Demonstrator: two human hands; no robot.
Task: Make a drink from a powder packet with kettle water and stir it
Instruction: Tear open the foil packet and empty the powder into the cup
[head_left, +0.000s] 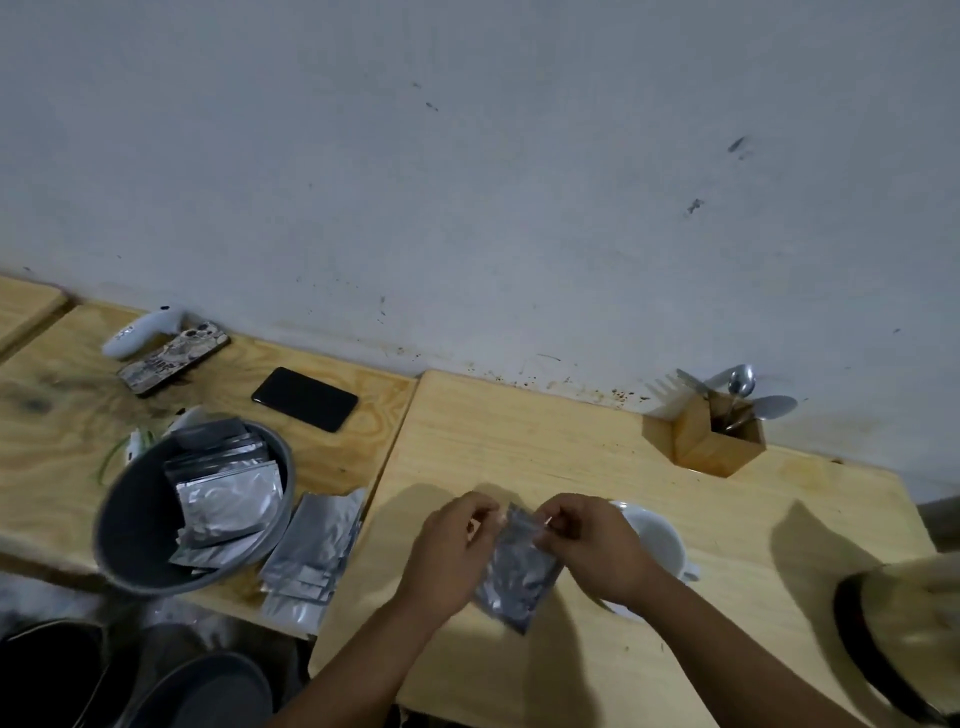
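Bare wooden tabletop (519, 441) lies beyond; left hand (449, 551) and right hand (589, 545) pinch crinkled silver packet's (519, 571) top edge.

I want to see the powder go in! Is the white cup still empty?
It looks empty: the white cup shows only a plain white inside. The right hand hides part of it. Both hands hold the silver packet by its top edge.

a black phone (305, 399) lies flat on the left wooden table (62, 415), well behind the grey bucket. further back, a patterned phone case (174, 361) rests touching a white controller (143, 331) near the stained wall (467, 182). a straw hat (904, 639) sits at the right edge.
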